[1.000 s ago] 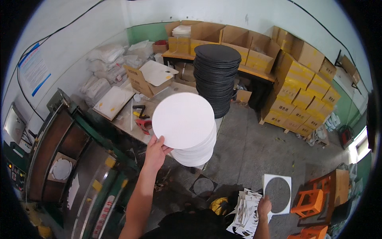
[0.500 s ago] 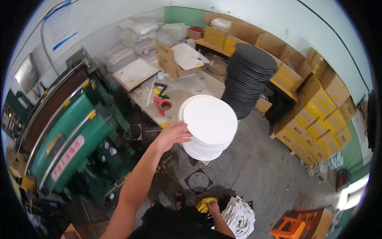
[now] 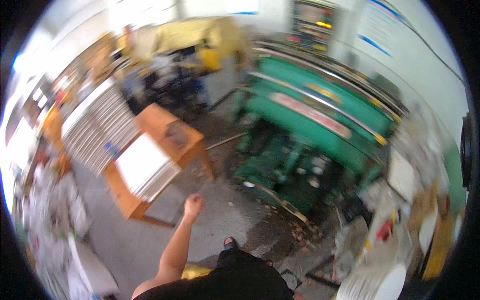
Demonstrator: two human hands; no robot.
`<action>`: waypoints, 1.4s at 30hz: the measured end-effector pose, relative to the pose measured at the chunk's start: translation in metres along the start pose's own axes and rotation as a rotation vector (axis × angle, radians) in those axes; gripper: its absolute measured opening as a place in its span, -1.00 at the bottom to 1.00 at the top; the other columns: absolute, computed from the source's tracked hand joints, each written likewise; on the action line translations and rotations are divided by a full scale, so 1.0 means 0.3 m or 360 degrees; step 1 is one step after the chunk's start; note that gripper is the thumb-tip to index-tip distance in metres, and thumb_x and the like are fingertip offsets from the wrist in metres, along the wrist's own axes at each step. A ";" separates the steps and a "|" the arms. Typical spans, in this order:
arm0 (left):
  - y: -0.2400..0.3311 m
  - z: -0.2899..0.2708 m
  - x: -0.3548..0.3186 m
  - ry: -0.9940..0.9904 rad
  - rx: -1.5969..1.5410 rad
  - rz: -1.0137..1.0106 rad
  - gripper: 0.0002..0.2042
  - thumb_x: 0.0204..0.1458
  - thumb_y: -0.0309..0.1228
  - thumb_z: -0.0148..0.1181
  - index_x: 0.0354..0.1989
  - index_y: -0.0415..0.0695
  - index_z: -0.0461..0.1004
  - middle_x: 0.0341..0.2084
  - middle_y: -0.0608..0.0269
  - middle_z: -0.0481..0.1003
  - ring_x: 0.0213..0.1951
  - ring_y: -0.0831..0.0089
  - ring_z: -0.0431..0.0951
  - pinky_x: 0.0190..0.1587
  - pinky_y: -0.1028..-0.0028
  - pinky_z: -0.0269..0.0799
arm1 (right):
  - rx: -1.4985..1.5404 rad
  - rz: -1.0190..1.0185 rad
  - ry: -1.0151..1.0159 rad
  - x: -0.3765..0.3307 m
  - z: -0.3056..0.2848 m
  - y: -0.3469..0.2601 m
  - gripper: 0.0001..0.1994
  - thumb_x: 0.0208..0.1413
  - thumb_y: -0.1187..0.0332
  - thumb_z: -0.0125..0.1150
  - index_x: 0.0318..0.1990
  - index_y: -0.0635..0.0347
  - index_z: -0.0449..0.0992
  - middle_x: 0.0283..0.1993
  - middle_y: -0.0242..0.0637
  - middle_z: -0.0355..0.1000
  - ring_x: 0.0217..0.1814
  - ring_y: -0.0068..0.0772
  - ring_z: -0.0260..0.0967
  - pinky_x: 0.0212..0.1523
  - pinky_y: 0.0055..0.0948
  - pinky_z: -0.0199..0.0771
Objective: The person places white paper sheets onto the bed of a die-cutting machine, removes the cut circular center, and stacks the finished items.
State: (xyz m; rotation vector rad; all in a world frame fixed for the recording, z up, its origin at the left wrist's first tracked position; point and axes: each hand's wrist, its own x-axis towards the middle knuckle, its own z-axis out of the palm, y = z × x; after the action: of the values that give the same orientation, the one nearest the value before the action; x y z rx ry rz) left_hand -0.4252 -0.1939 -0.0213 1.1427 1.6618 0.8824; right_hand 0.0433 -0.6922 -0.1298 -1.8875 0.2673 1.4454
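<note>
My left hand (image 3: 195, 204) is held out over the grey floor, its fingers curled in and somewhat blurred; no object shows in it. Just beyond it stands an orange wooden table (image 3: 131, 206) bearing a stack of white sheets (image 3: 142, 165). A taller stack of white sheets (image 3: 97, 125) rises behind that one. A small patch of skin at the lower edge, right of my black clothing, may be my right hand (image 3: 298, 296); its fingers cannot be made out. The pile of white discs (image 3: 392, 284) is at the lower right, apart from my left hand.
A green machine (image 3: 310, 107) with a lit control panel (image 3: 312, 25) stands ahead. To the right, a worktable holds a red tape dispenser (image 3: 384, 230). Clear plastic bags (image 3: 55, 205) lie at the left. Scraps (image 3: 305, 235) litter the floor near the machine.
The view has swung left, bringing the orange table and the machine ahead. My left hand has come away from the white discs and its fingers have curled. My right hand has mostly gone from sight.
</note>
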 end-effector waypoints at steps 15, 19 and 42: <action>-0.277 -1.102 0.238 0.1265 -0.0763 -0.0227 -0.71 0.03 -0.30 0.33 -0.18 -0.24 0.50 -0.41 0.28 0.52 -0.39 0.49 0.51 -0.42 0.51 0.41 | -0.1048 -0.0425 -0.0230 0.053 0.696 -0.755 -0.76 0.23 0.32 0.04 -0.11 0.33 0.44 -0.34 -0.18 0.50 -0.36 -0.34 0.50 -0.40 -0.36 0.52; -0.195 -1.091 0.183 0.1305 -0.1048 -0.0196 -0.87 0.11 -0.36 0.20 -0.26 -0.14 0.48 -0.46 0.41 0.47 -0.47 0.58 0.46 -0.48 0.60 0.33 | -0.1309 -0.0627 -0.0401 -0.009 0.790 -0.759 -0.71 0.22 0.29 0.09 -0.02 0.32 0.44 -0.20 -0.18 0.51 -0.23 -0.37 0.51 -0.30 -0.38 0.53; 0.540 -0.141 -0.194 -0.0213 -0.1168 -0.0244 -0.43 -0.09 -0.48 0.16 0.17 -0.37 0.24 -0.01 0.01 0.43 0.02 0.19 0.45 0.10 0.24 0.37 | 0.0112 -0.1027 0.0114 0.170 0.862 -2.122 -0.52 0.05 0.24 0.25 0.05 0.39 0.37 -0.02 0.00 0.39 -0.10 -0.15 0.44 -0.10 -0.25 0.48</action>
State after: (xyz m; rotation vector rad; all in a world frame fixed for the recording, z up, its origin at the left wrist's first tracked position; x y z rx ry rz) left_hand -0.4072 -0.2003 0.1549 0.5446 1.1367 1.1527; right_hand 0.2262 -0.0574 0.0659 -1.7436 -0.2414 0.9176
